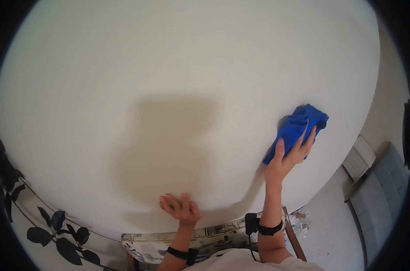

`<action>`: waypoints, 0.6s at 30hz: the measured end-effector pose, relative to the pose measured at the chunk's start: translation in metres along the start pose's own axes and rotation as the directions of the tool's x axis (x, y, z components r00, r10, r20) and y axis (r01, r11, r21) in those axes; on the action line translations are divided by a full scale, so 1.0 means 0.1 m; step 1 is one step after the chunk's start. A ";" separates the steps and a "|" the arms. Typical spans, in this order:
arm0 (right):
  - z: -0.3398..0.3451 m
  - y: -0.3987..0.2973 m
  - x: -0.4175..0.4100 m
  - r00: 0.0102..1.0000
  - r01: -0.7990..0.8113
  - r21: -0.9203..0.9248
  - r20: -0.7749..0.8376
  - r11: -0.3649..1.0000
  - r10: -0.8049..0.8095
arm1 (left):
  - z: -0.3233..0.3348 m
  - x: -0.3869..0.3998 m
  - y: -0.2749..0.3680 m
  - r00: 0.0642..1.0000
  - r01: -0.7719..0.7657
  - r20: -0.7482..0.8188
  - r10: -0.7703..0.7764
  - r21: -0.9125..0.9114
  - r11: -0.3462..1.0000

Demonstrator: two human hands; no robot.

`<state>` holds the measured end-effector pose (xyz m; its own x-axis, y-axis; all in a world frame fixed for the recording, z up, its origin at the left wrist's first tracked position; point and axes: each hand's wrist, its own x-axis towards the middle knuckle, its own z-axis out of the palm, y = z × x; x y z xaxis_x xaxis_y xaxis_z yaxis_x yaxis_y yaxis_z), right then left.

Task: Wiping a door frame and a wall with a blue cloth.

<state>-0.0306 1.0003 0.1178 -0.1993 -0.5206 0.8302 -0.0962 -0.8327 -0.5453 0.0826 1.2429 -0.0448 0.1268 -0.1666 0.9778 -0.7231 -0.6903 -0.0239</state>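
A large plain pale surface, apparently a wall [245,67], fills most of the view. At the right, my right hand [291,154] presses a crumpled blue cloth [294,127] flat against it, thumb and fingers spread over the fabric. Low in the middle, my left hand [181,207] is at the same surface with its fingers apart and slightly bent, holding nothing. Dark straps are on both my arms. A soft shadow falls on the surface between and above the hands.
A cushioned seat with printed fabric [215,237] is close below my hands. Dark-leaved plant stems [67,247] stand at lower left. At right are a small drawer cabinet [357,161], a grey-blue upholstered bed or headboard [377,203], and a crumpled clear plastic heap [299,223] on the floor.
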 end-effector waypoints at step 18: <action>0.01 0.08 0.18 0.998 0.054 0.004 -0.039 0.999 -0.054 | 0.02 -0.09 -0.08 0.998 -0.063 0.008 0.063 0.001 0.998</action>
<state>-0.0343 0.9840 0.1280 -0.2315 -0.4670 0.8534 -0.1026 -0.8606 -0.4988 0.0890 1.2484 -0.0539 0.0865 -0.2154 0.9727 -0.7289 -0.6792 -0.0856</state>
